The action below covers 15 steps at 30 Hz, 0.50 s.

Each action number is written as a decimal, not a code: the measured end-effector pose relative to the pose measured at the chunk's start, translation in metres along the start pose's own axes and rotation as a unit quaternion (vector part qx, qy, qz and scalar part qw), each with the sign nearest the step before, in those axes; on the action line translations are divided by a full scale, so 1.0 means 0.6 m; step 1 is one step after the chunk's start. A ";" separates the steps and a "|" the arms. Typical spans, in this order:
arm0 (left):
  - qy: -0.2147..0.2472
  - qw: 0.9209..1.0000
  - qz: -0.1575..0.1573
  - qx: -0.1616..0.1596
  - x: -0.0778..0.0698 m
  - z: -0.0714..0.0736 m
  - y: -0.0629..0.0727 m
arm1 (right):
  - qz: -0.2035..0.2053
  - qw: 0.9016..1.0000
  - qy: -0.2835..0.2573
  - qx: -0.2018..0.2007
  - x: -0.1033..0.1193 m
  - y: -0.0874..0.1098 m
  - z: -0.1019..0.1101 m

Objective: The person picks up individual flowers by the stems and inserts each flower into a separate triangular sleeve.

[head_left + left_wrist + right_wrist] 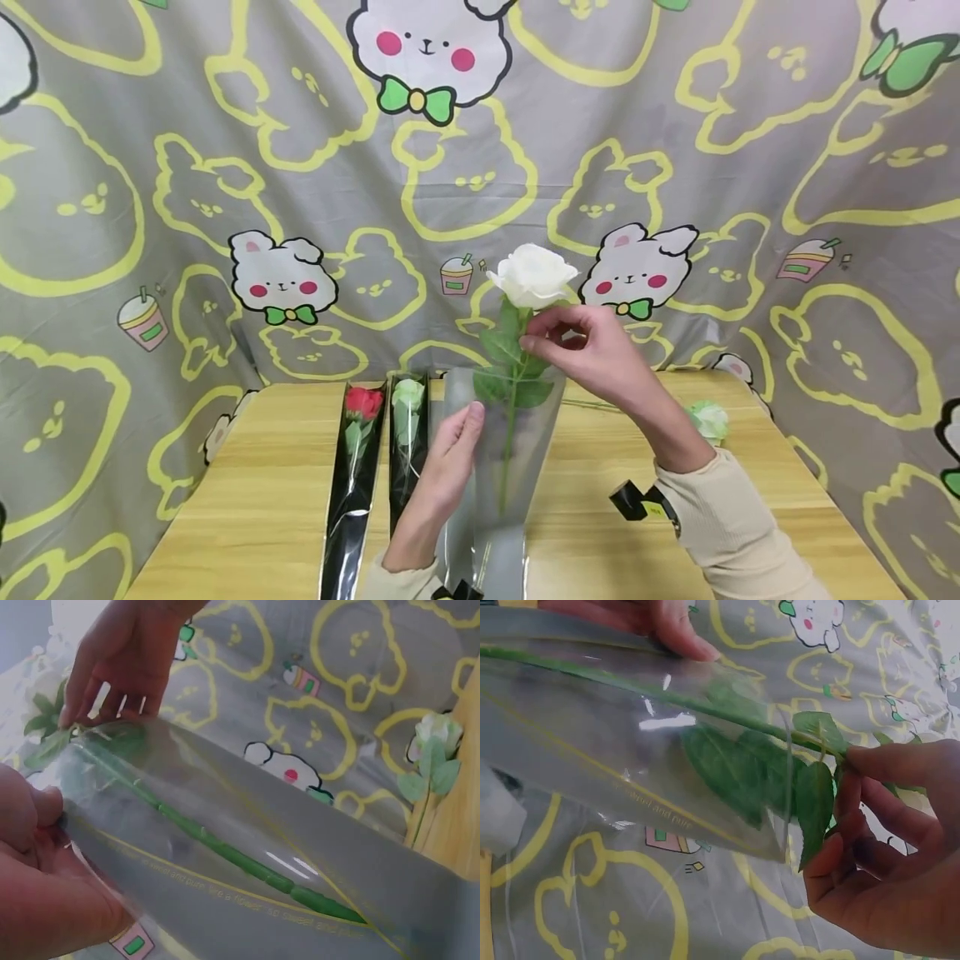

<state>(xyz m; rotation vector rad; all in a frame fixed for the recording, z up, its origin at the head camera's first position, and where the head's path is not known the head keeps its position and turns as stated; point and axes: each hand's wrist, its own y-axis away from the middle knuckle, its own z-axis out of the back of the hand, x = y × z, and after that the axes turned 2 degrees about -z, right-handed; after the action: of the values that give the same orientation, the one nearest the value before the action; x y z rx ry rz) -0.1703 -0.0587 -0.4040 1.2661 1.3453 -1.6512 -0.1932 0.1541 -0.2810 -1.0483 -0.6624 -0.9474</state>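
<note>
Evidently, we pinch the white rose [534, 277] high on its stem [510, 433] with our right hand [596, 346], likely guiding it; our left hand [445, 467] grips the translucent sleeve [542, 446] around the lower stem, probably steadying it.

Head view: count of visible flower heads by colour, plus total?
Red flower: 1
Pale green flowers, one in a black sleeve and one at right, partly behind the right arm: 2
White flower: 1
Total: 4
</note>
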 end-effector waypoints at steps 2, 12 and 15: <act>0.011 1.000 -0.005 0.002 -0.001 0.002 0.001 | 0.001 1.000 0.009 0.011 0.001 -0.002 0.000; 0.004 1.000 -0.012 0.013 -0.028 0.000 -0.017 | -0.004 0.997 0.054 0.048 0.015 -0.012 0.006; 0.006 1.000 -0.013 0.014 -0.037 -0.001 -0.023 | 0.002 0.995 0.070 0.066 0.020 -0.017 0.007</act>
<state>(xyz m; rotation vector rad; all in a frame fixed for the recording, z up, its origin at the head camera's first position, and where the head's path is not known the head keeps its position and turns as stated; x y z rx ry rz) -0.1756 -0.0561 -0.3783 1.2813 1.3568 -1.6882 -0.1972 0.1523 -0.2654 -0.8573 -0.5990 -0.9512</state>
